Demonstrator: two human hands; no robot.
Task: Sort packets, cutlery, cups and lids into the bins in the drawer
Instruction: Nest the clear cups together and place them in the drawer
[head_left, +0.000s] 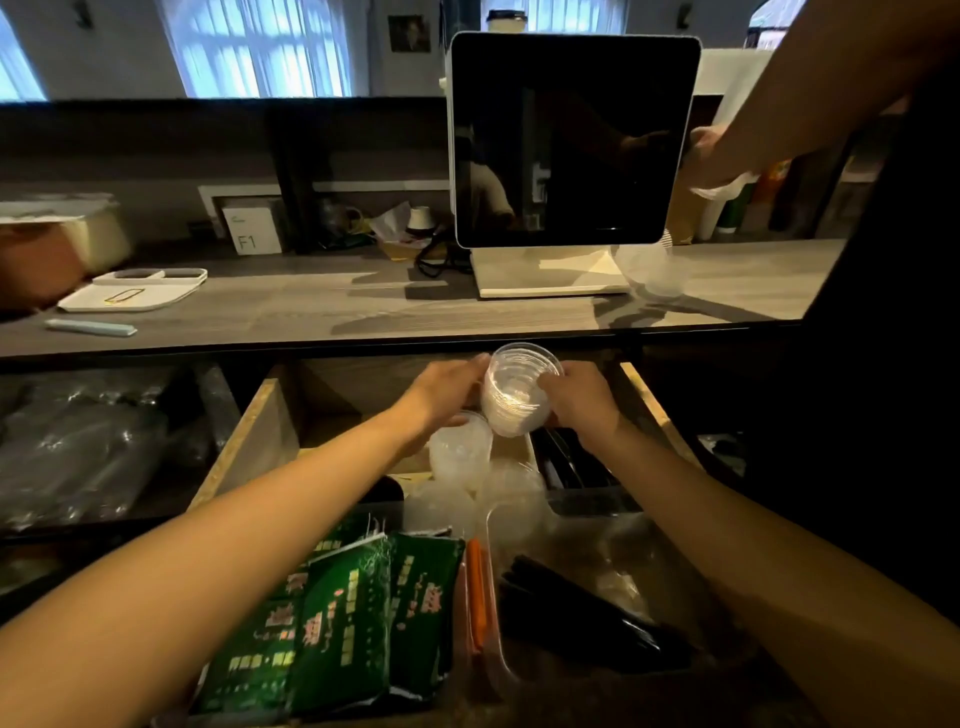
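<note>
A stack of clear plastic cups (511, 395) is held between both hands above the back of the open wooden drawer (254, 441). My left hand (447, 389) touches its left side with fingers extended to the rim. My right hand (582, 400) grips its right side with curled fingers. Just below sits a second stack of clear cups (460, 452), with clear lids (511, 483) beside it. Green packets (337, 623) fill the near left bin. An orange packet (477, 597) lies beside them. Black cutlery (582, 613) lies in the clear bin at near right.
A dark counter (311, 306) runs above the drawer, carrying a screen on a white stand (571, 140), a white tray (135, 291) and more clear cups (649, 270). Another person's arm (779, 104) reaches in at the upper right. Plastic-wrapped goods (78, 447) fill the left shelf.
</note>
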